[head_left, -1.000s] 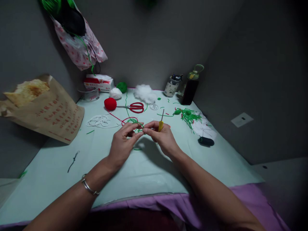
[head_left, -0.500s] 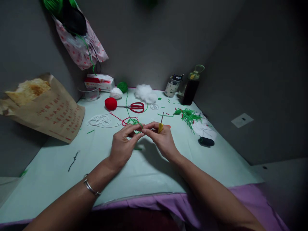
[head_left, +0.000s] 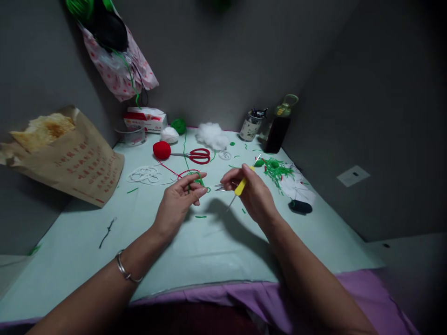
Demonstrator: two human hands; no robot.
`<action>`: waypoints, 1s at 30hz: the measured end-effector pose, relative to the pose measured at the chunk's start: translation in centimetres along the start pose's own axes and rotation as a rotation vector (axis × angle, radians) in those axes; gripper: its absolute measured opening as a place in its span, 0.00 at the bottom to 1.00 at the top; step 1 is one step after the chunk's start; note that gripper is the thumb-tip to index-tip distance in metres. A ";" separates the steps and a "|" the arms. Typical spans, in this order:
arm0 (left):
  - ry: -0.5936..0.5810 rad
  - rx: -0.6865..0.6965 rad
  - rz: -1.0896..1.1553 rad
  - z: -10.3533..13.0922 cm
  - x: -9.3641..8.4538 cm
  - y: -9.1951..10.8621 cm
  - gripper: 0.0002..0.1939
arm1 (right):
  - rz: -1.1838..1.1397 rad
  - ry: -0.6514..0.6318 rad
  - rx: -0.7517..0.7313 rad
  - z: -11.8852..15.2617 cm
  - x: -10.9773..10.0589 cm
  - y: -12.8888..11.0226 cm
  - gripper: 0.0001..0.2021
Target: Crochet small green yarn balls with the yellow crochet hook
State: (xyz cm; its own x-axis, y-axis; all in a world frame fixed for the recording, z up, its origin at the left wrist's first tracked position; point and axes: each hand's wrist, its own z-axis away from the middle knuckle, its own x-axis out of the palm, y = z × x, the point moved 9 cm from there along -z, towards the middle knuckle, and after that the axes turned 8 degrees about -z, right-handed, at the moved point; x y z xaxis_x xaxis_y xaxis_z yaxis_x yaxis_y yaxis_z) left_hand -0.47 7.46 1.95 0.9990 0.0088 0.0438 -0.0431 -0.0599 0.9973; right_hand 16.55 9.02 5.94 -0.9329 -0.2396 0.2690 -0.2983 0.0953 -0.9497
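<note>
My left hand [head_left: 176,204] pinches green yarn [head_left: 199,180] between thumb and fingers, near the middle of the table. To its right, my right hand [head_left: 256,195] is closed on a yellow-handled crochet hook [head_left: 240,187], tilted with a thin metal shaft at each end. A gap separates the two hands. Small silver blades [head_left: 220,188] show on the table beside my right fingertips. Behind my left hand, red-handled scissors [head_left: 199,156] lie by a red yarn ball [head_left: 162,150], whose strand runs toward the green yarn.
A paper bag [head_left: 87,167] with flatbread stands at the left. White stuffing [head_left: 211,136], a pen cup [head_left: 249,126] and a bottle [head_left: 277,130] are at the back. Green yarn pieces [head_left: 277,171] and a dark cylinder [head_left: 300,206] lie at the right.
My hands have moved apart, the right one going right. The hook has turned from upright to slanted, and the silver blades now show between the hands.
</note>
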 end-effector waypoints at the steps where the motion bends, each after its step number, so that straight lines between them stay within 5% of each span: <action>1: -0.010 -0.010 0.024 0.0 0.1 0.0 0.22 | 0.045 0.008 -0.033 0.1 -0.2 -0.4 0.30; 6: -0.028 -0.010 0.107 0.2 0.3 0.3 0.23 | 0.144 0.045 -0.165 1.1 -0.2 -1.4 0.30; 16: -0.038 0.028 0.114 0.0 0.0 0.6 0.21 | 0.329 0.039 -0.345 2.1 1.3 -3.0 0.01; 30: -0.050 -0.022 0.205 0.1 0.3 0.9 0.22 | 0.807 -0.162 -0.817 5.1 5.0 -4.6 0.09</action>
State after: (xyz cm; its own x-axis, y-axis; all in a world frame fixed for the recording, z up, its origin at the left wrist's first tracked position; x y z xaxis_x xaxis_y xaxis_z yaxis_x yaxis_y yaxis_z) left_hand -0.26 7.31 2.82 0.9686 -0.0504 0.2434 -0.2452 -0.0333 0.9689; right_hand 14.28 2.50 10.82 -0.8923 0.0597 -0.4475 0.2748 0.8583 -0.4333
